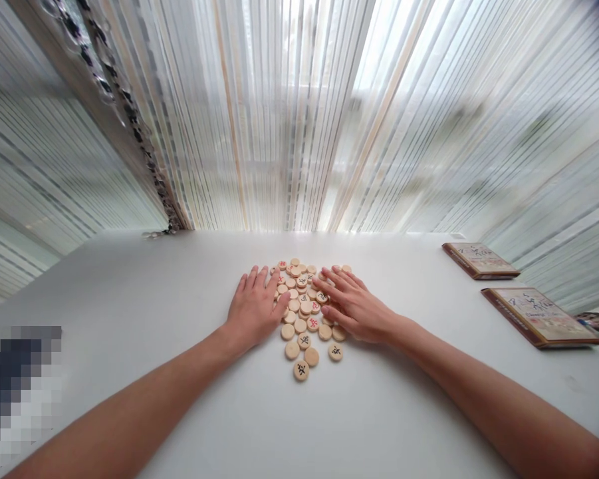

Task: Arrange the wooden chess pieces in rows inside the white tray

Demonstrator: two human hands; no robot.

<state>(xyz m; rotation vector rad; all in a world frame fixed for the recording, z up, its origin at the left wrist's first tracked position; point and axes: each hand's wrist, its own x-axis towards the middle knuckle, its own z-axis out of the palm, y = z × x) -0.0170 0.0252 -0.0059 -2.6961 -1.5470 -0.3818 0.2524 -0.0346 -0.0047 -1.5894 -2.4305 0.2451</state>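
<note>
Several round wooden pieces [305,307] lie in a loose heap on the white table [219,419], some blank side up, others showing red or black characters. My left hand [256,306] rests palm down at the heap's left side, fingers spread, its thumb touching the pieces. On the right side my right hand [354,305] lies palm down with fingers apart, its fingertips over the edge of the heap. A black-marked piece [301,370] sits nearest to me, in front of the heap. What lies under the palms is hidden.
Two flat boxes with brown edges, one farther back [481,259] and one nearer [541,316], lie at the right of the table. A striped string curtain [289,133] hangs behind it, with a beaded strand [144,143] at the left. A pixelated patch covers the left edge.
</note>
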